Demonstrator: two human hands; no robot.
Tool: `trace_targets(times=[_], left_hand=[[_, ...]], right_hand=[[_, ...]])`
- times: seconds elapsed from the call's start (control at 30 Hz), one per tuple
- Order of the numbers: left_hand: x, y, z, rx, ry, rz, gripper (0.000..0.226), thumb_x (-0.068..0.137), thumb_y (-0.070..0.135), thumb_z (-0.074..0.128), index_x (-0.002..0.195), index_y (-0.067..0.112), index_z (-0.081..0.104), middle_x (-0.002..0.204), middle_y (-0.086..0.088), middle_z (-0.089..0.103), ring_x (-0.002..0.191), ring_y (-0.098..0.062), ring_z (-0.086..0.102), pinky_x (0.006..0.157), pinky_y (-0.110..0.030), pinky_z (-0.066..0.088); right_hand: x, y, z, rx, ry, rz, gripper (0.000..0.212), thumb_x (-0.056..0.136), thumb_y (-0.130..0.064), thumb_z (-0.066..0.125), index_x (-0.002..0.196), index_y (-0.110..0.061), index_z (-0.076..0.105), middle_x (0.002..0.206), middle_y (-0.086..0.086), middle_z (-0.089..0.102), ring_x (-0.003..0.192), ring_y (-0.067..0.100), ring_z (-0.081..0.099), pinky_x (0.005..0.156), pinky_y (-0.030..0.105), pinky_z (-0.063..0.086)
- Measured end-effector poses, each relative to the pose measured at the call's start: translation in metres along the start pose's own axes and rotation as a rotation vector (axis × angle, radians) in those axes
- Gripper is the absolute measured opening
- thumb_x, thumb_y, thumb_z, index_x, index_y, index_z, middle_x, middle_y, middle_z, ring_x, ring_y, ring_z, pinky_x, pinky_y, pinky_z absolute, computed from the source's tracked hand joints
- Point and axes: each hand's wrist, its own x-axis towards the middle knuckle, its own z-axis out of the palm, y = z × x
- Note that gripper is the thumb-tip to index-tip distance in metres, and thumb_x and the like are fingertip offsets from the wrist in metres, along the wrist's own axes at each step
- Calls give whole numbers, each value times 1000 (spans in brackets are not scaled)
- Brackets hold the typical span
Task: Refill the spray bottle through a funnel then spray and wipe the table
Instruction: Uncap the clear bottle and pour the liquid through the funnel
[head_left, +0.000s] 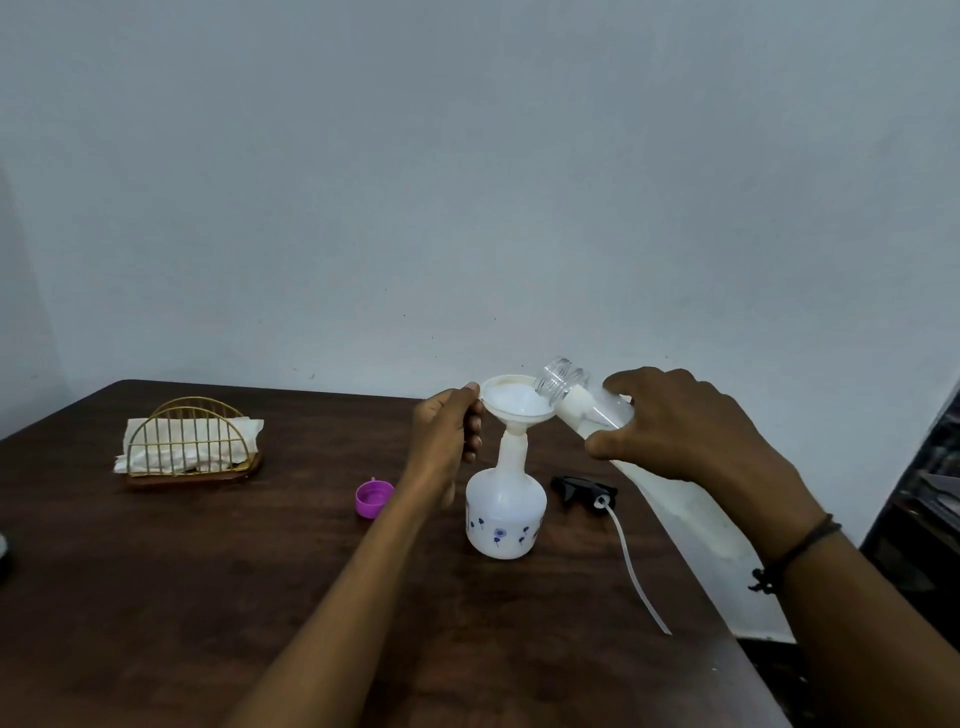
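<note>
A white spray bottle (505, 512) with small purple flowers stands uncapped on the dark wooden table (208, 571). A white funnel (511, 402) sits in its neck, with white liquid inside. My left hand (449, 434) pinches the funnel's left rim. My right hand (691, 426) grips a clear bottle (582, 400) of white liquid, tilted with its open mouth over the funnel's right edge. The black spray head (579, 488) lies on the table right of the spray bottle, its white tube (636, 571) trailing toward me.
A purple cap (373, 499) lies left of the spray bottle. A gold wire holder (192, 447) with white napkins stands at the far left. The table's right edge runs close behind my right arm, and a pale wall rises behind.
</note>
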Motion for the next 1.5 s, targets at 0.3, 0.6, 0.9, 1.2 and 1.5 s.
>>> trace_targets(times=[0.3,0.6,0.9,1.2,1.5], left_hand=[[-2,-1,0,21,2,2,31,98,29,54,71,14,55,56,3,49,45,-9,42,47,-23,32],[-4,1,0,27,7,4,32,98,29,54,70,14,55,55,3,49,46,-8,41,46,-22,32],[-5,1,0,28,9,5,31,97,28,55,70,14,56,55,4,49,45,-8,41,45,-21,32],[-4,0,-1,39,9,11,32,97,30,56,69,14,56,55,4,50,46,-8,42,45,-20,32],[-3,-1,-2,29,1,21,33,98,30,55,68,15,55,55,5,48,45,-8,41,46,-22,30]], right_hand=[[3,-3,-5,-64,-21,-15,51,65,-54,69,109,-29,61,100,-4,62,85,21,57,65,29,40],[5,-10,-18,-144,-14,-37,54,65,-54,69,112,-28,62,102,-3,63,84,22,58,65,29,39],[2,-15,-21,-177,-38,-35,57,68,-53,70,117,-26,60,94,-2,53,83,22,54,69,30,40],[4,-17,-23,-195,-29,-44,56,68,-53,70,116,-26,60,92,-4,54,82,21,54,68,29,40],[5,-16,-22,-220,-25,-54,56,67,-54,70,114,-27,60,92,-4,55,82,21,58,65,28,39]])
